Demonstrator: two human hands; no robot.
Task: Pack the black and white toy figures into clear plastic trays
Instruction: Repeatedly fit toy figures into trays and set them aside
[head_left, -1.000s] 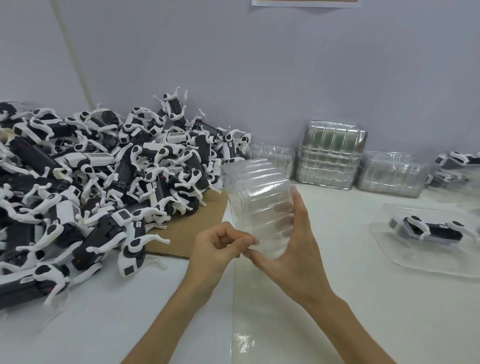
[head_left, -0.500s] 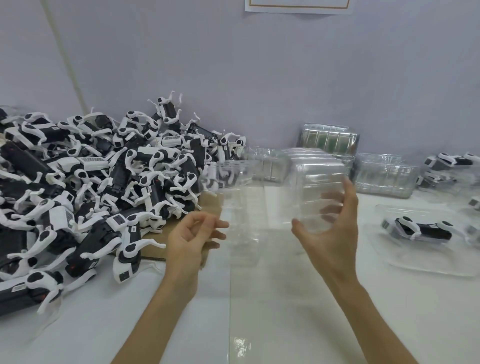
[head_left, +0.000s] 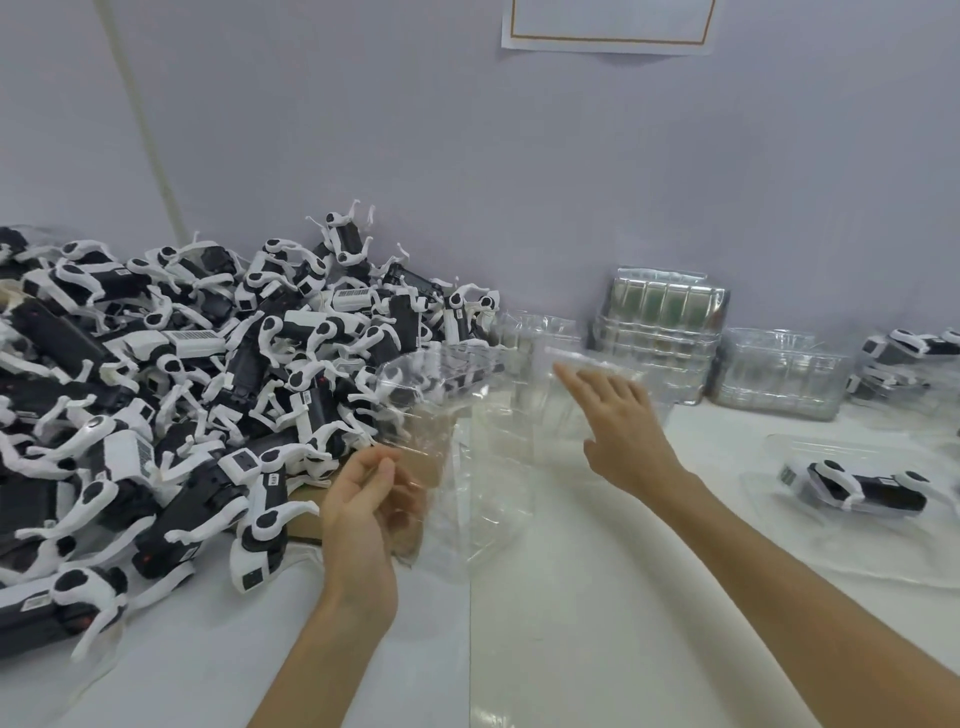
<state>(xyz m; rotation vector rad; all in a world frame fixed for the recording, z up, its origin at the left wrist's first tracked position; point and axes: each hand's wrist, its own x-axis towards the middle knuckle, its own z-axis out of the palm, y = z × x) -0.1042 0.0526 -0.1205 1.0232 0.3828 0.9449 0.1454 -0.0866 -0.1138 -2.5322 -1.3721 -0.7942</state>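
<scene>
**Change since the earlier frames.** A second ago both hands met at one bundle of nested trays. Half a second ago they had drawn apart, each with a share. The right hand has since travelled further out and back toward the wall, and the left hand has dropped lower and nearer the body.

**Left hand** (head_left: 363, 512): fingers curled, thumb and forefinger pinched on the near edge of a single clear tray (head_left: 452, 410). The tray stands tilted above the table, its far end in front of the toy pile.

**Right hand** (head_left: 621, 431): fingers straight and spread, palm down, fingertips (head_left: 563, 371) against the blurred nested trays (head_left: 597, 361). No curl round them is visible.

**Toy figures** (head_left: 208, 389): black and white, heaped loose at the left of the table, partly on a cardboard sheet (head_left: 304, 525).

**Packed tray** (head_left: 769, 452): at the right, lying flat with one figure (head_left: 857, 488) in it, well apart from both hands.

**Empty tray stacks**: a tall one (head_left: 660, 332) and a lower one (head_left: 779, 379) side by side against the wall.

**Further packed figures** (head_left: 909, 353): far right edge.

**Table** (head_left: 623, 623): white.

**Paper notice** (head_left: 608, 26): on the wall, text unreadable.
</scene>
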